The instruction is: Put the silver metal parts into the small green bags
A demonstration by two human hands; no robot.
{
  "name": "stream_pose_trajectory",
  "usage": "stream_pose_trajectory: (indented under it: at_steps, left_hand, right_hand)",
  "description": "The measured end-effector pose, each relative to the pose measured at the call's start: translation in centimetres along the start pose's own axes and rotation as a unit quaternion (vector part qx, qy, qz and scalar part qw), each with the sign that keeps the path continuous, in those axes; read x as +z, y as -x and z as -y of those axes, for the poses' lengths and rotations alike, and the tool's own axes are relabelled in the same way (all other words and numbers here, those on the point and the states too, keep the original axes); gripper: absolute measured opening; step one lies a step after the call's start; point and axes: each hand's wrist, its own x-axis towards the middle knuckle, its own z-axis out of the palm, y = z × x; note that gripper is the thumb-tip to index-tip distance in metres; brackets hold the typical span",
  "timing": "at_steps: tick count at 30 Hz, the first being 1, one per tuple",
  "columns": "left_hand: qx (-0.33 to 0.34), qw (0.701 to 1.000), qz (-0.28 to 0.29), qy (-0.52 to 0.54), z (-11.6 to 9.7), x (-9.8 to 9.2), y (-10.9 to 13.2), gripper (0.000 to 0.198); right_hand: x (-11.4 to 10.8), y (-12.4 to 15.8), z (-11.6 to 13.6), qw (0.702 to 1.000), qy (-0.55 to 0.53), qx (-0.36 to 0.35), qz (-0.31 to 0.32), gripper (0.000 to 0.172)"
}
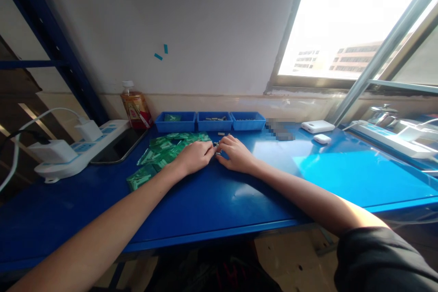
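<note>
Blue trays (214,125) are standing beyond green packets (167,148); left grip (197,156) and right grip (237,154) are narrowly pinching a small piece (216,144).

A workshop — blue workbench (205,205), plastic bins (214,125) of small, perhaps metal, parts (215,119) — power strips (84,147) alongside.

Daylight from the washed-out window (328,13) on the right lays a glaring patch across the desk (205,210), leaving the wall (205,23) greyish and the space underneath dark, while wide-angle stretching distorts the edges, coarse pixelation hides one spot, and detail around the fingers (226,143) looks soft.
</note>
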Motion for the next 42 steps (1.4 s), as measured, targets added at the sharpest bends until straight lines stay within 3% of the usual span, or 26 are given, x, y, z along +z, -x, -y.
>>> stream_pose_trajectory:
  at_steps: [9, 18, 23, 42]
  left_hand:
    - [-0.019, 0.994, 0.058, -0.094, -1.1, -0.1, 0.0, 0.034]
    - [-0.016, 0.983, 0.077, -0.167, -1.7, -0.1, 0.3, 0.038]
    - [0.031, 0.982, 0.091, -0.160, -0.7, -0.4, 0.0, 0.039]
    - [0.063, 0.986, 0.128, -0.089, 0.4, -1.0, -0.5, 0.031]
  right_hand:
    - [-0.2, -0.1, 0.3, 0.999, 0.022, -0.035, 0.010, 0.015]
    - [0.2, -0.1, -0.1, 0.999, -0.013, -0.044, 0.018, 0.010]
    - [-0.1, -0.2, 0.1, 0.997, -0.031, -0.056, 0.030, 0.013]
    - [-0.4, -0.1, 0.1, 0.996, -0.052, -0.066, 0.032, 0.013]
